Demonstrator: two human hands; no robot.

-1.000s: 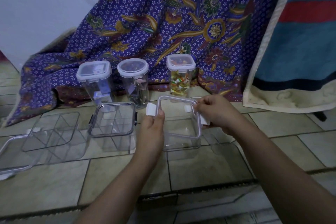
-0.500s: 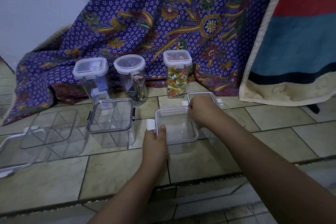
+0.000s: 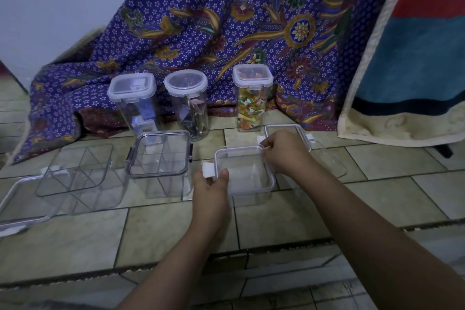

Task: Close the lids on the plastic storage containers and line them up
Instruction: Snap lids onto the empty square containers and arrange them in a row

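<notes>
Both hands worked on one small square clear plastic container (image 3: 247, 178) that stood on the tiled floor (image 3: 176, 231) in front of the person. The left hand (image 3: 214, 191) had its fingers closed on the near left corner of the white-rimmed lid (image 3: 242, 156), with the thumb beside a white latch tab (image 3: 208, 170) that stood open. The right hand (image 3: 284, 152) was curled over the far right corner and pressed there; the latch under it was hidden. The lid seemed already seated, so the step was probably the locking of the tabs. Next, the open left tab needed to be folded down, then the container moved beside the three tall closed jars (image 3: 187, 100) at the patterned cloth (image 3: 226, 20).
</notes>
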